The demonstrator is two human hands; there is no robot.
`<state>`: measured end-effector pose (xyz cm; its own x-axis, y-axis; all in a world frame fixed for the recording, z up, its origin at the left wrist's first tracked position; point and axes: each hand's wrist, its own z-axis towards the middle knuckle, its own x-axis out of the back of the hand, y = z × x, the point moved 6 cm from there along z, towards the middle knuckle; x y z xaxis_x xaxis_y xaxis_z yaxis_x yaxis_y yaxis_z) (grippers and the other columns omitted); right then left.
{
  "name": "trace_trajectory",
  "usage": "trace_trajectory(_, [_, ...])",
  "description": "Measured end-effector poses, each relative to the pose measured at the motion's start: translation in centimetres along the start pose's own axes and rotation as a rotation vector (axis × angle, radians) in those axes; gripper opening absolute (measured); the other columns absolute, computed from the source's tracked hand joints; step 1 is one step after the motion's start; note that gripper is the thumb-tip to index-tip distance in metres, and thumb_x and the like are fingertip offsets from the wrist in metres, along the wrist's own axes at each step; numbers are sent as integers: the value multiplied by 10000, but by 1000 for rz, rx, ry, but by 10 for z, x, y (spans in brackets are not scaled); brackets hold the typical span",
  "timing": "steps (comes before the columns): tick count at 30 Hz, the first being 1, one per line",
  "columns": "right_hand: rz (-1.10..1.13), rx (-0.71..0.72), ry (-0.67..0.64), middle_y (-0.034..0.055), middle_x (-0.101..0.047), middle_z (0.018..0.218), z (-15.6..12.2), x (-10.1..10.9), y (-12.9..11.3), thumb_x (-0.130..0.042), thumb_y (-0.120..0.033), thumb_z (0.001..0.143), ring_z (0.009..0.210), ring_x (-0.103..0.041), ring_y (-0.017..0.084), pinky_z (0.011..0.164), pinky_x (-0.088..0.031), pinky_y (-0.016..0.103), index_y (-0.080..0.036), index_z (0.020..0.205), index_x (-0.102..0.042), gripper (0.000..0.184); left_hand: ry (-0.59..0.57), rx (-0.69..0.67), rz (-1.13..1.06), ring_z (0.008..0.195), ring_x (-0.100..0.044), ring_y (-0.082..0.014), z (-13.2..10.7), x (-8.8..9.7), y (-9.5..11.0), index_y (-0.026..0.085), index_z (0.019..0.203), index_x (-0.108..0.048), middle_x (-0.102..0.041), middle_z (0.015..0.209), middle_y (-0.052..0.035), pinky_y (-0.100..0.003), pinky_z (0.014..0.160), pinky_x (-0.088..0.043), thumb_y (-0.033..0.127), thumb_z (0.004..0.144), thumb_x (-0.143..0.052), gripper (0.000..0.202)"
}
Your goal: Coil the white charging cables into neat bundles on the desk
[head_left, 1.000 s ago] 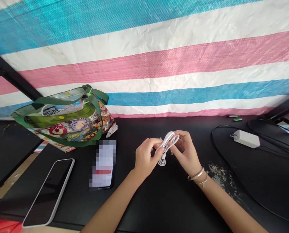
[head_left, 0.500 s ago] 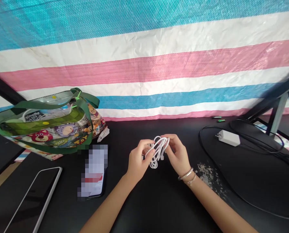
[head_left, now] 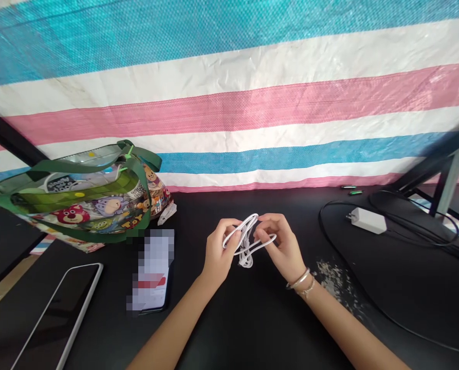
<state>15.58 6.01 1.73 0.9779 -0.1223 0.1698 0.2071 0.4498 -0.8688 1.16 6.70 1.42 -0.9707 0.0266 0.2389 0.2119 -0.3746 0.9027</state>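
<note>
A coiled white cable [head_left: 246, 239] hangs between both hands above a black table [head_left: 252, 318]. My left hand [head_left: 218, 253] pinches the coil's left side with curled fingers. My right hand [head_left: 283, 247], with bracelets at the wrist, grips the right side, and one loop sticks out sideways across its fingers. The coil's loops are loose and spread apart.
A cartoon-printed tote bag [head_left: 86, 198] with green straps sits at the left rear. A phone with a blurred screen [head_left: 152, 272] and a dark tablet [head_left: 55, 318] lie left of my arms. A white charger [head_left: 368, 221] with black cables lies right, near crumbs [head_left: 335, 282]. Striped tarp behind.
The coil has loosened: a loop has been drawn out sideways to the right between the hands. Both hands stay in about the same spot over the table.
</note>
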Motion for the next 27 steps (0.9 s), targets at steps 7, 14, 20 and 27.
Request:
trace_trajectory(7, [0, -36, -23, -21, -610, 696, 1, -1, 1, -560, -292, 836, 571, -609, 145, 550, -515, 284, -236, 974, -495, 162, -36, -87, 79, 665, -621, -139, -3, -2, 5, 196, 897, -601, -677, 769, -17, -222, 627, -464, 275, 882, -457, 165])
trace_trajectory(14, [-4, -52, -11, 24, -674, 787, 1, 0, 3, -585, -309, 808, 578, -623, 142, 538, -531, 279, -227, 885, -537, 122, -47, -102, 145, 735, -632, -163, -3, -3, 5, 203, 877, -620, -688, 846, -39, -253, 688, -490, 257, 874, -456, 173])
trace_trajectory(20, [-15, -41, -6, 21, -687, 755, 1, 1, 2, -580, -301, 820, 585, -639, 149, 570, -544, 288, -222, 892, -544, 114, -15, -44, 52, 759, -645, -161, 1, -2, 4, 190, 820, -582, -686, 828, -42, -247, 705, -503, 252, 874, -446, 160])
trace_trajectory(27, [34, -59, -35, 30, -689, 748, 2, 1, 0, -585, -433, 835, 613, -667, 167, 603, -566, 309, -215, 902, -577, 229, -34, 19, -14, 771, -656, -166, 2, -4, 0, 191, 802, -569, -681, 820, -45, -253, 703, -518, 353, 891, -457, 216])
